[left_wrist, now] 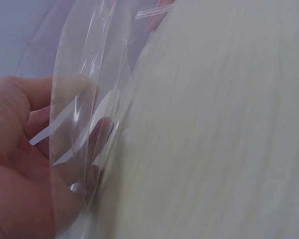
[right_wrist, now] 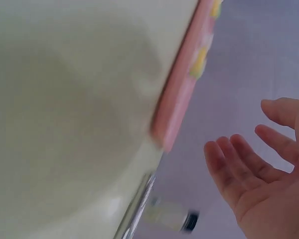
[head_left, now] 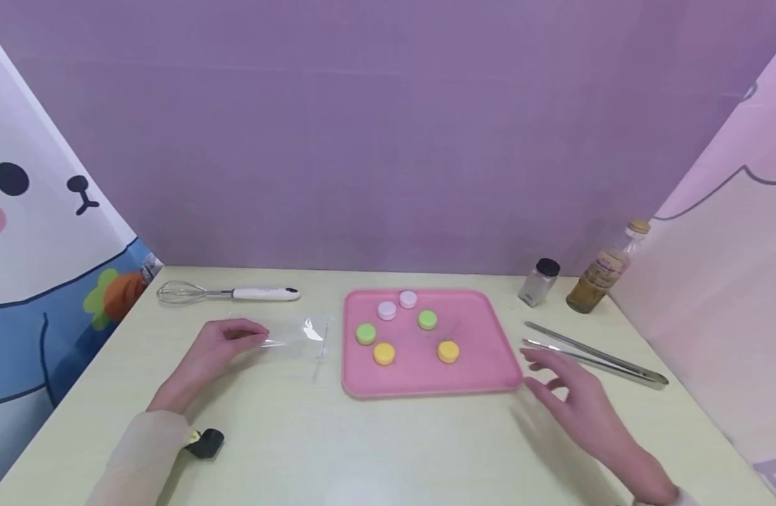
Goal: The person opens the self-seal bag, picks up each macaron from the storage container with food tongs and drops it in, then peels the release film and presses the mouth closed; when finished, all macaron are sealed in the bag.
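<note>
My left hand [head_left: 218, 346] pinches the edge of a clear plastic bag [head_left: 302, 339], which extends rightward just above the table. In the left wrist view, the transparent film [left_wrist: 84, 124] covers part of the fingers. A pink tray [head_left: 419, 384] lies to the right of the bag, bearing macarons: two lilac, two green [head_left: 427, 320] and two yellow [head_left: 448, 352]. Beside the tray's right front corner hovers my right hand [head_left: 574, 407], its fingers loosely bent and holding nothing. Metal tongs [head_left: 609, 362] lie just beyond that hand.
A whisk [head_left: 264, 294] with a white handle lies at the back left. Toward the back right stand a small jar [head_left: 537, 287] with a black lid and a corked bottle [head_left: 598, 280] of amber contents. A purple backdrop [head_left: 388, 154] closes off the table's far edge.
</note>
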Action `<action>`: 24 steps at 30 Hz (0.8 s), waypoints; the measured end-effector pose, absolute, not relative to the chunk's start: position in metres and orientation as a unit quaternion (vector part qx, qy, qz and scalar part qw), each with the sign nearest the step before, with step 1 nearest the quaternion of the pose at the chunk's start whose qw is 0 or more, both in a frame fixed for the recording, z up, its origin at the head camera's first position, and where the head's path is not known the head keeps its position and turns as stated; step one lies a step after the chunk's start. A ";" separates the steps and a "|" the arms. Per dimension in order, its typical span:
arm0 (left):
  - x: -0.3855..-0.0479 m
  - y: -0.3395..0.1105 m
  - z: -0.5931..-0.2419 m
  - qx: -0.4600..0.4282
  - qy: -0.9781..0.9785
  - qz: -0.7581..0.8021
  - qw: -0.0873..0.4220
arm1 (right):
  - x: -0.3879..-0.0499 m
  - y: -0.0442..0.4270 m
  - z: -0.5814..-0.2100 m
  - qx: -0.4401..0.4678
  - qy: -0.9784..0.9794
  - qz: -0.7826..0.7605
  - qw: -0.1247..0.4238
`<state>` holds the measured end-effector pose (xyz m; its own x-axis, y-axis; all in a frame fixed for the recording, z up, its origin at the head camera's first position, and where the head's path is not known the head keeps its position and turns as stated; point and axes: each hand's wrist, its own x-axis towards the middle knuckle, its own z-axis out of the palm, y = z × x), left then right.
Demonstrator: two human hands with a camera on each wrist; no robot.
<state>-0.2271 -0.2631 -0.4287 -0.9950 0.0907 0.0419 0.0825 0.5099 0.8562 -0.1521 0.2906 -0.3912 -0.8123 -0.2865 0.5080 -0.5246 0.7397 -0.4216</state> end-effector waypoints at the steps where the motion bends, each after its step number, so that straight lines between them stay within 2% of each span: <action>1: -0.227 -0.263 -0.429 0.054 0.868 0.493 0.002 | -0.150 0.299 -0.393 0.215 -0.911 0.283 0.209; 6: -0.225 -0.267 -0.429 0.054 0.873 0.485 -0.006 | -0.139 0.338 -0.399 0.158 -0.922 0.295 0.196; 14: -0.229 -0.264 -0.429 0.064 0.870 0.490 -0.003 | -0.120 0.403 -0.400 0.064 -0.912 0.385 0.124; 24: -0.228 -0.263 -0.426 0.066 0.876 0.478 -0.003 | -0.111 0.470 -0.404 -0.017 -0.929 0.359 0.085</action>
<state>-0.2277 -0.2629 -0.4261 -0.9913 0.1127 0.0679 0.1180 0.5337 0.8374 -0.1107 0.4699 -0.4039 -0.9850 0.0933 0.1449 -0.0285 0.7414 -0.6705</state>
